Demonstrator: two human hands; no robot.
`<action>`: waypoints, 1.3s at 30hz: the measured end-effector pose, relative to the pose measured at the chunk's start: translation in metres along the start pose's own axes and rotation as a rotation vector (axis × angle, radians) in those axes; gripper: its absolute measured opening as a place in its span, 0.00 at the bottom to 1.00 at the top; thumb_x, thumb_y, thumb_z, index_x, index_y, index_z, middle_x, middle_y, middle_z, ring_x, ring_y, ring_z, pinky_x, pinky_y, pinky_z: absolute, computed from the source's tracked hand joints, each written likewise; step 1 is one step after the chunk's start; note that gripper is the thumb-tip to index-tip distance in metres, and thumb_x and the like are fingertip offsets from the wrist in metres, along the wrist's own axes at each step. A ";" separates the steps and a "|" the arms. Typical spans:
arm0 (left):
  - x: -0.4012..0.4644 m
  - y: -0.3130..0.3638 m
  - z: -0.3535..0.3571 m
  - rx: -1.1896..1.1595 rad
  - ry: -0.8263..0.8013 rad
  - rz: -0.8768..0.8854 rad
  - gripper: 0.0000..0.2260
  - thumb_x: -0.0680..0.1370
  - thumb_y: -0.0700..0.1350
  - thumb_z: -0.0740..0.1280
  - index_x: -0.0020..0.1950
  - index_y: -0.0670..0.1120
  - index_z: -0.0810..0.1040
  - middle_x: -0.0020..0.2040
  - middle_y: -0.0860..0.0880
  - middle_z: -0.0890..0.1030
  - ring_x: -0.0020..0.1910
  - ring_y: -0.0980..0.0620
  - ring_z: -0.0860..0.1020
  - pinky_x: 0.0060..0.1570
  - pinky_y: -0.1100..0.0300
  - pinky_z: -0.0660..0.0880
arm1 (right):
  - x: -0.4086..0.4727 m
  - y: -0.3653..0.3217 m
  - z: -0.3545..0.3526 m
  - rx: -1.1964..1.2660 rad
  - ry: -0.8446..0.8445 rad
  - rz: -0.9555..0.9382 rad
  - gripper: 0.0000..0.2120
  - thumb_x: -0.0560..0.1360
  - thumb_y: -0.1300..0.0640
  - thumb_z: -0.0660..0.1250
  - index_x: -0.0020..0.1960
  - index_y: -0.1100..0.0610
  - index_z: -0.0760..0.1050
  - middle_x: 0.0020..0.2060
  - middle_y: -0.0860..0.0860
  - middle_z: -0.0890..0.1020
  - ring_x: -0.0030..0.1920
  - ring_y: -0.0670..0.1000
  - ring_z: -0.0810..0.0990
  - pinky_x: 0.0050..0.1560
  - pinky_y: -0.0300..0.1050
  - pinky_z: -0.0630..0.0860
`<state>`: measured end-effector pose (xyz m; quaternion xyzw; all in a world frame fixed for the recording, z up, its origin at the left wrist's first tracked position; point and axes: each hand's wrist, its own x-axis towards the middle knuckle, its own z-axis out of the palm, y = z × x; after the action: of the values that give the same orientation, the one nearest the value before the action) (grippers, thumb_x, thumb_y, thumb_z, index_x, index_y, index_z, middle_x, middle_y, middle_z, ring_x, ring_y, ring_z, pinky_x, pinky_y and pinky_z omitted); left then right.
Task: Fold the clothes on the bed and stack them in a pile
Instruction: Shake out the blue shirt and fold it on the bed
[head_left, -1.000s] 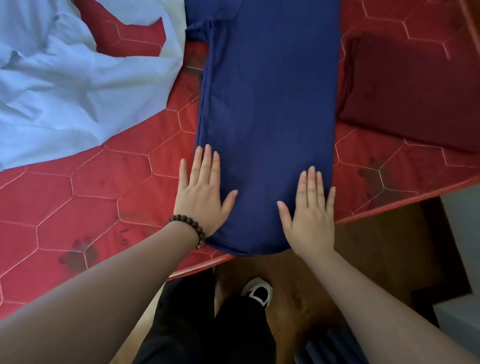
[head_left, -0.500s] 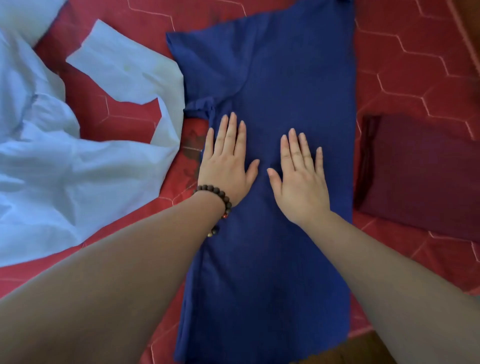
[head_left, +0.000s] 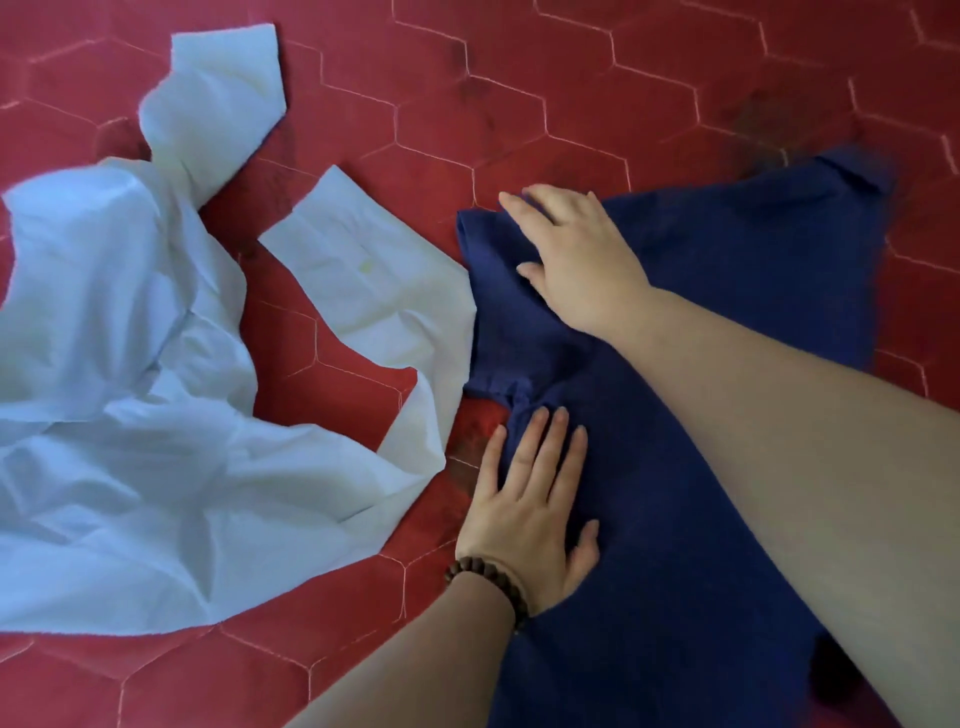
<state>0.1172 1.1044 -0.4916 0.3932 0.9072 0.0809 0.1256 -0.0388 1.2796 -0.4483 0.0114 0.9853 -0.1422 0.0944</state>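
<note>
Navy shirt (head_left: 727, 291) pressed flat by open left hand (head_left: 530, 514); right hand (head_left: 576, 260) flat on sleeve edge.

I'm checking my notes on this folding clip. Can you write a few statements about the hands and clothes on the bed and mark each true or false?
1. The left hand lies flat on the navy shirt. True.
2. The right hand is on the light blue shirt. False: it rests on the navy shirt's sleeve.
3. A beaded bracelet is on the left wrist. True.
4. The light blue shirt is neatly folded. False: it lies crumpled and spread out.
5. The bed cover is red with hexagon stitching. True.
</note>
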 end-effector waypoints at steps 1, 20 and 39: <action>0.000 0.000 0.000 0.000 -0.002 0.002 0.36 0.74 0.59 0.59 0.78 0.43 0.58 0.78 0.42 0.57 0.78 0.46 0.53 0.74 0.42 0.49 | 0.014 -0.002 -0.003 -0.011 -0.061 -0.012 0.34 0.79 0.56 0.64 0.79 0.51 0.51 0.74 0.54 0.62 0.73 0.57 0.59 0.76 0.56 0.50; 0.000 0.001 -0.005 0.053 -0.033 -0.018 0.34 0.74 0.59 0.57 0.76 0.43 0.62 0.75 0.42 0.65 0.75 0.43 0.61 0.74 0.40 0.53 | -0.105 0.076 -0.055 0.205 -0.139 0.014 0.17 0.67 0.74 0.66 0.45 0.52 0.76 0.46 0.48 0.80 0.55 0.52 0.69 0.55 0.48 0.69; -0.007 -0.006 0.013 -0.130 0.428 0.076 0.32 0.77 0.51 0.64 0.77 0.43 0.57 0.78 0.43 0.56 0.78 0.44 0.53 0.74 0.38 0.52 | -0.167 0.010 0.037 0.023 -0.132 -0.083 0.30 0.79 0.59 0.57 0.77 0.43 0.54 0.79 0.52 0.48 0.79 0.54 0.43 0.77 0.52 0.39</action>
<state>0.1216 1.0960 -0.5038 0.3921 0.8906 0.2255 -0.0479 0.1320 1.2793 -0.4541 -0.0378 0.9749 -0.1576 0.1528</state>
